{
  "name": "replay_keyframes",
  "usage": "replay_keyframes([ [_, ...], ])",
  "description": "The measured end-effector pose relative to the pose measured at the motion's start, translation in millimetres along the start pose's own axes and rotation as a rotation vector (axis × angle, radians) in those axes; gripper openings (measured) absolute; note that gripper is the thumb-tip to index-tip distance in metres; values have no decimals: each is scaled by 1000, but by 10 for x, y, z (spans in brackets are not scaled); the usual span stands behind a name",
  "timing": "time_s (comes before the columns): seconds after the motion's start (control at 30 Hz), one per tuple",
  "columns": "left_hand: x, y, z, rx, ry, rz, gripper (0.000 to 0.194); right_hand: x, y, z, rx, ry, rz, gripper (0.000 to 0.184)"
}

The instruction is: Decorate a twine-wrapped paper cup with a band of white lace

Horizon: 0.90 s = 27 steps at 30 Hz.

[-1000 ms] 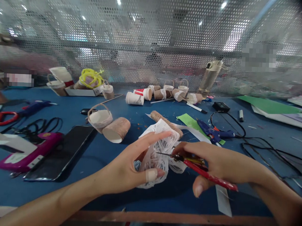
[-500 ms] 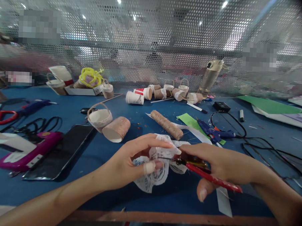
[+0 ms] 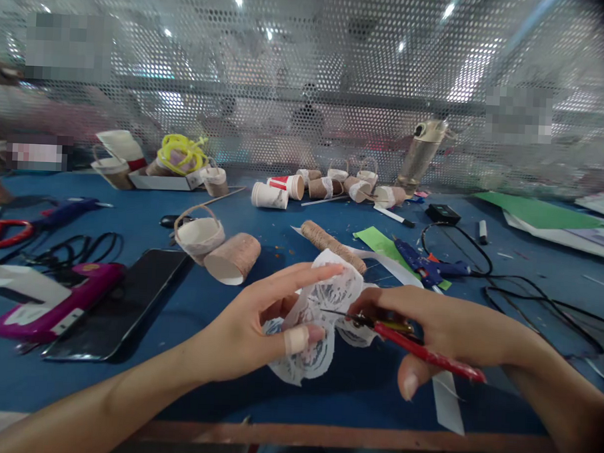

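White lace trim (image 3: 323, 297) is bunched in front of me above the blue table. My left hand (image 3: 271, 315) pinches it between the thumb, which wears a bandage, and the fingers. From the right, my right hand (image 3: 428, 325) grips red-handled scissors (image 3: 426, 352), whose thin blades lie against the lace. Part of the lace passes beneath the right fingers, where its hold is hidden. Just beyond the hands rests a twine-wrapped roll (image 3: 331, 244). Left of that are a twine-wrapped cup (image 3: 234, 258) on its side and a small handled basket (image 3: 200, 235).
A blue glue gun (image 3: 425, 262) with a black cord lies at right, on green paper (image 3: 379, 242). At left are a phone (image 3: 123, 305) and a magenta tool (image 3: 63, 303). Several small baskets and a bottle (image 3: 421, 155) stand along the perforated screen (image 3: 309, 66).
The upper part of the lace has spread out flatter between the fingers, and the left index finger has lifted slightly. The scissors stay at nearly the same place in the right hand.
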<state>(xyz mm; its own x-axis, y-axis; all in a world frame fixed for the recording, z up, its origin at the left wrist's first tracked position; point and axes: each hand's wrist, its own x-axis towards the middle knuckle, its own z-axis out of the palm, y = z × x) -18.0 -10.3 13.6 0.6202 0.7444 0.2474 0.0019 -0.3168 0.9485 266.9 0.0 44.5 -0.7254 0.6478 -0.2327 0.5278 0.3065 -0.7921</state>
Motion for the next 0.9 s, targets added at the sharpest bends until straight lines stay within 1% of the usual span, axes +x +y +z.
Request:
replay_keyframes([
  [0.07, -2, 2, 8, 5, 2, 12, 58, 0, -13, 8, 5, -6, -9, 70],
  [0.2, -12, 4, 20, 133, 22, 34, 59, -1, -25, 26, -13, 0, -8, 69],
  [0.27, -17, -3, 21, 159, 14, 29, 61, -1, -30, 32, -29, 11, -5, 68],
  [0.43, -29, -30, 20, 160, -11, 9, 67, 6, -38, 41, -32, -2, -31, 68],
  [0.63, -43, -15, 32, 183, -3, -4, 66, 8, -17, 52, -34, -5, -8, 68],
  [0.77, -37, 6, 42, 210, 9, 31, 65, 19, -7, 59, -56, 5, -4, 66],
  [0.9, -24, 15, 51, 152, -5, 56, 65, 39, 1, 59, -109, 22, -4, 69],
])
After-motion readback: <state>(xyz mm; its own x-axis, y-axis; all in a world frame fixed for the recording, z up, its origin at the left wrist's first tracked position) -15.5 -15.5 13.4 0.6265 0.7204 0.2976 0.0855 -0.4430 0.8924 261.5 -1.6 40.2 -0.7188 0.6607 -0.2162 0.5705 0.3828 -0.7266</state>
